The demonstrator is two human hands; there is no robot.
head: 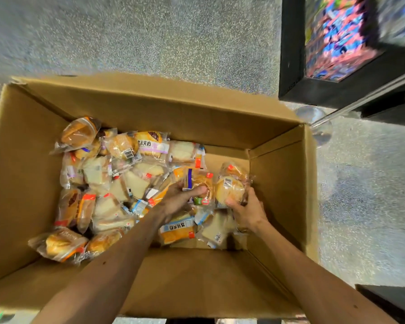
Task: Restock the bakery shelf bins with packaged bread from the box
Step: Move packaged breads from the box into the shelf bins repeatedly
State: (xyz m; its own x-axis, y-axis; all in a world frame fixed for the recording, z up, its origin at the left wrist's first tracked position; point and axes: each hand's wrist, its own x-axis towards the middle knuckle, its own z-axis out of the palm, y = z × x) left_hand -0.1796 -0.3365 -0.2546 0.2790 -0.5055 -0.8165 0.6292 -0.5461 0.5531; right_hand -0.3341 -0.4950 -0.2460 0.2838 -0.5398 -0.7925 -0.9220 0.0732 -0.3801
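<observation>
A big open cardboard box (276,178) on the floor holds several clear-wrapped breads, piled mostly toward its left side. Both my arms reach down into it. My left hand (177,198) grips a wrapped bun with a blue stripe (200,183) near the box's middle. My right hand (248,211) grips a round wrapped bun (229,189) with a barcode label, toward the right. A yellow pack with printed characters (177,230) lies under my left wrist.
The box stands on speckled grey floor (150,36). A black shelf unit (292,54) with a blurred bin of colourful packets (337,36) stands at the upper right. A metal rail (360,97) runs beside the box's right corner. The box's right side shows bare cardboard.
</observation>
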